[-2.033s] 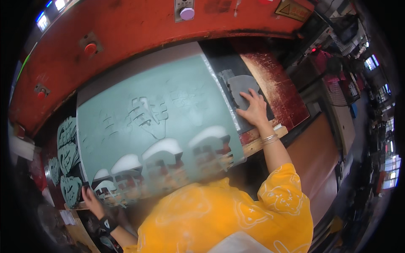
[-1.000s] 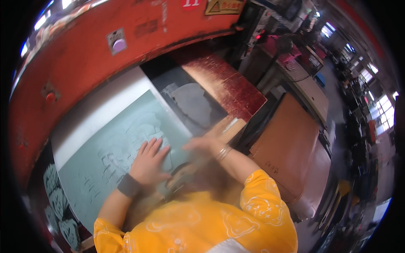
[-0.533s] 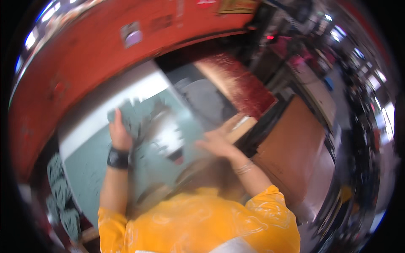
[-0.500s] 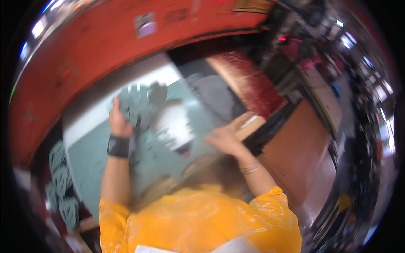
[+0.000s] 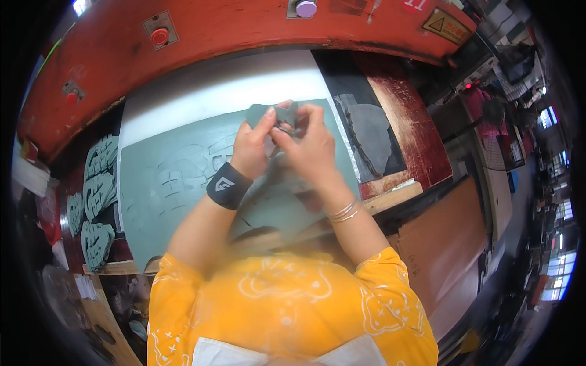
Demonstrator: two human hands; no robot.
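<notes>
My left hand [image 5: 251, 148], with a black band at the wrist, is closed on a grey-green cut piece [image 5: 260, 113]. My right hand [image 5: 311, 146] meets it, its fingers closed on the same piece, which partly hides behind the fingers; whether it is one layer or several I cannot tell. Both hands are over a large grey-green sheet [image 5: 146, 201] that lies on a white board [image 5: 165, 97]. Left of my hands, the sheet shows cut outlines [image 5: 183, 171] of slotted shapes.
Several stacks of slotted grey-green pieces [image 5: 101, 192] stand at the left. A red machine beam [image 5: 232, 33] with round buttons spans the far side. At right lie a dark grey rounded piece [image 5: 369, 137], a wooden strip [image 5: 394, 196] and a brown board [image 5: 439, 232].
My left hand has moved right with grey-green material, and my right hand has risen from near the wooden strip to join it. The head view has shifted, and the white patch amid the sheet no longer shows.
</notes>
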